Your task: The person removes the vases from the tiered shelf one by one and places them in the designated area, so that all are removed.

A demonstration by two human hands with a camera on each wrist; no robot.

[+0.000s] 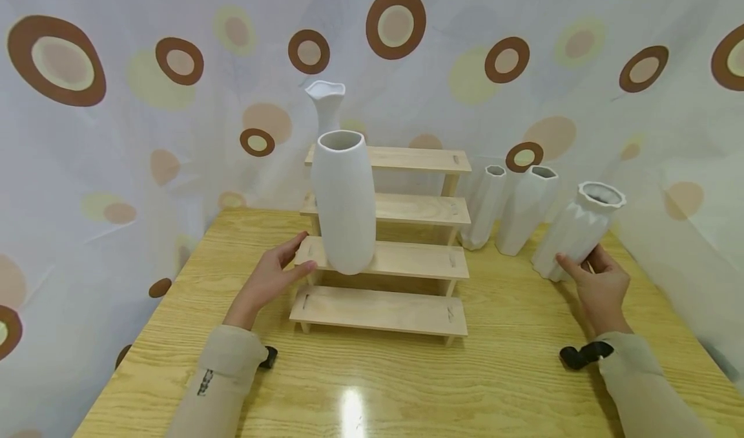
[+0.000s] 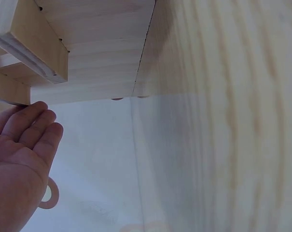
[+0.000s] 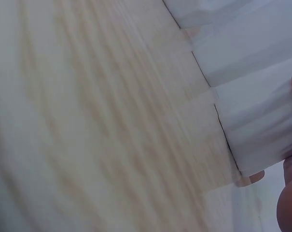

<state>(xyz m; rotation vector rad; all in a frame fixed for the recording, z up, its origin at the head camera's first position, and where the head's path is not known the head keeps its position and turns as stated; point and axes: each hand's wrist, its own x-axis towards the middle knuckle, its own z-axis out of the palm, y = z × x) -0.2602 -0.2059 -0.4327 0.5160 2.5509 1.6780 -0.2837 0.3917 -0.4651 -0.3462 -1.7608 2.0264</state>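
Observation:
My left hand (image 1: 270, 273) grips the left end of the second-lowest board of a stepped wooden display stand (image 1: 378, 309), thumb at the front edge and fingers at the back. In the left wrist view its fingers (image 2: 37, 128) lie against the board's end. A tall smooth white vase (image 1: 347, 205) stands on that board. My right hand (image 1: 601, 289) holds a white vase with a scalloped rim and ribbed body (image 1: 575, 234), thumb on its near side, other fingers mostly hidden behind. The vase's base is at the tabletop in the right wrist view.
Beside the held vase stand a faceted white vase (image 1: 526, 212) and a slim white one (image 1: 484, 208). A white vase with a flared wavy rim (image 1: 327, 108) rises at the stand's back left. The wooden table (image 1: 407, 386) ends at a patterned curtain (image 1: 203, 115).

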